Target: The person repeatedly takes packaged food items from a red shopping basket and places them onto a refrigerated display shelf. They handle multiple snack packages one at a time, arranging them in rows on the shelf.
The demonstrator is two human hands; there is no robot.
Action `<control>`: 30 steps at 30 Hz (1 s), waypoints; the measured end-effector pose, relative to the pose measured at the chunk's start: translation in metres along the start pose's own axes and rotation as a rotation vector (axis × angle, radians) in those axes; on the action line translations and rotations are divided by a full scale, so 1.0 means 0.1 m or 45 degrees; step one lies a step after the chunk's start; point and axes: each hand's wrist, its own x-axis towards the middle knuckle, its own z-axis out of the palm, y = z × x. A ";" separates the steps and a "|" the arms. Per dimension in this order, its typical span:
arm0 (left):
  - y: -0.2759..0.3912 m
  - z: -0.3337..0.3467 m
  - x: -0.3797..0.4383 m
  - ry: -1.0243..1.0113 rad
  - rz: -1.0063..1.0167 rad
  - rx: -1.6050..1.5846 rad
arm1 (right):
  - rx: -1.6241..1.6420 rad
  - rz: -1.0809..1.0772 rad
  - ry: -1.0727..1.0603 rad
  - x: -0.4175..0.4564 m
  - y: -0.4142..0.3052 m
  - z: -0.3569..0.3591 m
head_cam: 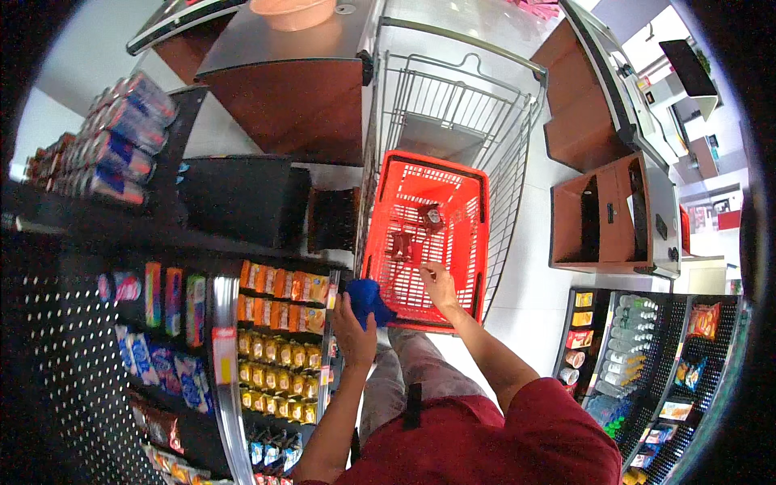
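Observation:
In front of me a red plastic shopping basket (435,162) sits inside a wire shopping cart (506,206). Two small dark brown packets lie in the basket: one packet (431,217) farther off, the other packet (401,247) nearer and to the left. My left hand (356,339), at the basket's near left corner, grips a bunched blue cloth (365,302). My right hand (439,286) reaches over the near part of the basket with its fingers curled. Whether anything is between those fingers is not clear.
Close on my left stands a shelf with orange boxes (284,282), gold-wrapped packs (280,351) and stacked cans (130,139). A brown-panelled counter (285,103) borders the cart's left, and a wooden cabinet (606,212) stands right. Bottles (624,345) fill a shelf at lower right.

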 end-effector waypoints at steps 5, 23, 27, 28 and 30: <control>-0.14 0.47 0.30 0.050 -0.131 0.054 | -0.289 0.082 0.029 0.60 1.01 0.14; -0.15 0.60 0.46 -0.078 -0.415 -0.091 | 0.437 0.460 0.165 2.37 2.21 0.71; -0.14 0.60 0.46 -0.111 -0.458 -0.114 | 0.122 0.571 0.300 2.40 2.23 0.80; -0.15 0.61 0.45 -0.070 -0.402 -0.102 | 0.088 0.613 0.340 2.39 2.26 0.81; -0.13 0.59 0.49 -0.043 -0.371 -0.087 | -0.211 0.645 0.240 2.32 2.19 0.84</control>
